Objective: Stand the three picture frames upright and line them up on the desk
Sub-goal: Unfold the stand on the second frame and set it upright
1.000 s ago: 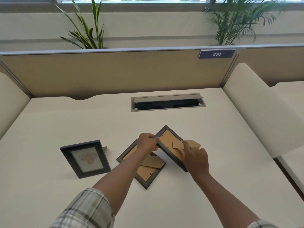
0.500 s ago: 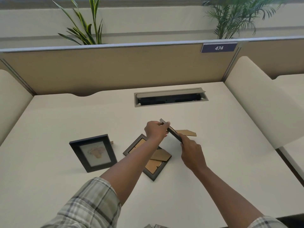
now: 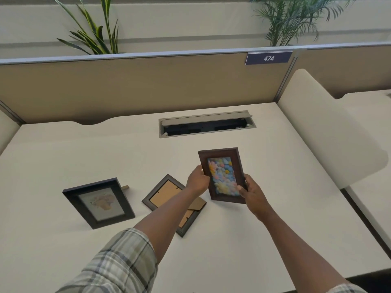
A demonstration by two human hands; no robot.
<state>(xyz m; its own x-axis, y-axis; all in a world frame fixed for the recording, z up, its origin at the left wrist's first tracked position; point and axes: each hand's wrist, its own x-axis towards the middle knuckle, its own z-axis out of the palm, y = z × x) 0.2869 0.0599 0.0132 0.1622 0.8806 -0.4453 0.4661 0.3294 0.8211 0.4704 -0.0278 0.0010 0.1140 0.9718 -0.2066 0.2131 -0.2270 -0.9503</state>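
A brown frame [image 3: 222, 174] with a colourful flower picture faces me, upright, at the middle of the desk. My left hand [image 3: 197, 180] grips its left edge and my right hand [image 3: 249, 190] grips its lower right edge. Whether its bottom edge touches the desk I cannot tell. To the left, a black frame [image 3: 99, 202] with a pale picture stands on its stand. Between them a third frame [image 3: 167, 193] lies face down, its cardboard back up, partly hidden under my left forearm.
The cream desk [image 3: 275, 218] has an open cable tray [image 3: 206, 126] at the back. A tan partition [image 3: 137, 85] with a 474 label [image 3: 268, 58] runs behind it, and a rounded white divider [image 3: 330, 134] borders the right side. Plants stand beyond.
The brown frame, which was tilted back-up with its stand showing, has been turned over and raised, so its picture now faces me. Both hands stayed on it.
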